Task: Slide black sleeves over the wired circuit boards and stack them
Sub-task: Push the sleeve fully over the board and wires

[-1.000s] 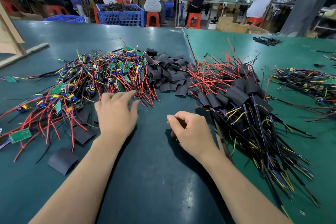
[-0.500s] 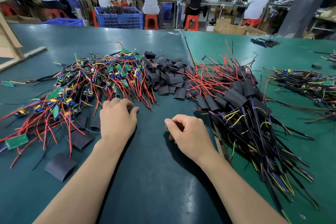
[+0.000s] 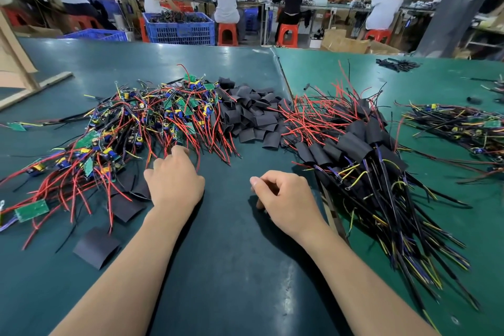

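A tangled pile of wired circuit boards (image 3: 141,128), green boards with red, black and yellow wires, lies left of centre. My left hand (image 3: 174,180) sits at its near edge, fingers curled down onto red wire ends; the fingertips are hidden. Behind the pile is a heap of loose black sleeves (image 3: 251,114). To the right lies a stack of sleeved boards (image 3: 354,144) with their wires fanned toward me. My right hand (image 3: 286,199) rests on the table in a curled fist, thumb against forefinger, nothing visible in it.
Flat black sleeves (image 3: 96,247) lie near my left forearm, and a single green board (image 3: 31,210) at far left. Another wired pile (image 3: 463,128) sits far right. A wooden frame (image 3: 16,63) stands at back left. People work at benches behind a blue crate (image 3: 180,27).
My left hand went from flat and open to curled, and moved slightly forward into the near edge of the wired pile. My right hand has stayed put.
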